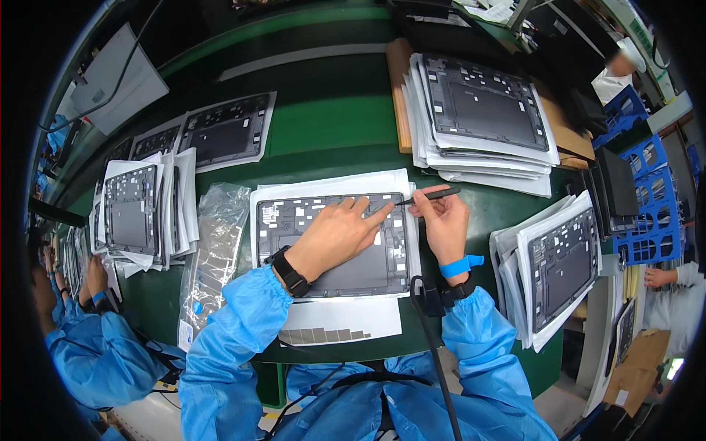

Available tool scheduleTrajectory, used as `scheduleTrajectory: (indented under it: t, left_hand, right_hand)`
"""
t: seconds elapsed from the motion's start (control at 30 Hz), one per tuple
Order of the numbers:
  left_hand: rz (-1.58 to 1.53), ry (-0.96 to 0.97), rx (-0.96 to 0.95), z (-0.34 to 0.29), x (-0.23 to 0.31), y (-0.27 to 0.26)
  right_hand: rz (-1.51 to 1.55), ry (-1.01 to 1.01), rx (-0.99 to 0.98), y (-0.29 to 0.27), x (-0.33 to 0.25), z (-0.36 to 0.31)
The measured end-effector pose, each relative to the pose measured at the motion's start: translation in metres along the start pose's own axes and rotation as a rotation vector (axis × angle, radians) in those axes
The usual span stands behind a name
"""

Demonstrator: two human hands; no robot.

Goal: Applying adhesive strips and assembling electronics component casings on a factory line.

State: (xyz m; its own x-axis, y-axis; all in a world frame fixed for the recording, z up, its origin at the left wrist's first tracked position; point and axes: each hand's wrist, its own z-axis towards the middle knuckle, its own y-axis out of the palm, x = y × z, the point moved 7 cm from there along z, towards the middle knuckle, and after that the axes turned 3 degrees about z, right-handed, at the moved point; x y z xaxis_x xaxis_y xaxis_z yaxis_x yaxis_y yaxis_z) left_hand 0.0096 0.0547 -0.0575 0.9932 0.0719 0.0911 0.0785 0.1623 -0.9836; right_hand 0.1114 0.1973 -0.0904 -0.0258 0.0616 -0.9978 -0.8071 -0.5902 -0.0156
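A dark tablet-like housing panel [354, 273] with many small white patches lies on white sheeting [331, 185] in front of me. My left hand [332, 237] rests on it, fingers stretched out toward its upper right part. At the panel's upper right corner, my right hand [446, 222] pinches slim black tweezers [441, 194], their tip over the panel's edge near my left index finger. I cannot make out whether the tip grips anything. Partly under the panel, at the near side, lies a white backing sheet [301, 312] with a row of grey-brown pieces along its lower edge.
Stacks of similar panels between white sheets stand at the far right [482, 110], near right [562, 268] and left [132, 209]. A clear plastic bag [213, 250] lies left of my panel. A co-worker's blue sleeve [103, 353] is at the left; a black cable [434, 345] runs beside my right arm.
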Motion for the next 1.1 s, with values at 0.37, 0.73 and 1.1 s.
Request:
scheduleTrajectory:
  t: [0.37,0.73,1.1]
  left_hand:
    - [-0.052,-0.010,-0.020,-0.004,0.001,-0.004]
    - [0.004,0.020,-0.143,0.008,0.013,-0.020]
    - [-0.023,-0.919,-0.336,-0.194,-0.050,-0.030]
  right_hand:
    - [-0.344,-0.213,0.088,0.006,-0.010,-0.018]
    - [-0.463,-0.256,0.165,-0.034,-0.051,-0.057]
    - [-0.715,-0.146,-0.183,-0.010,-0.014,-0.098]
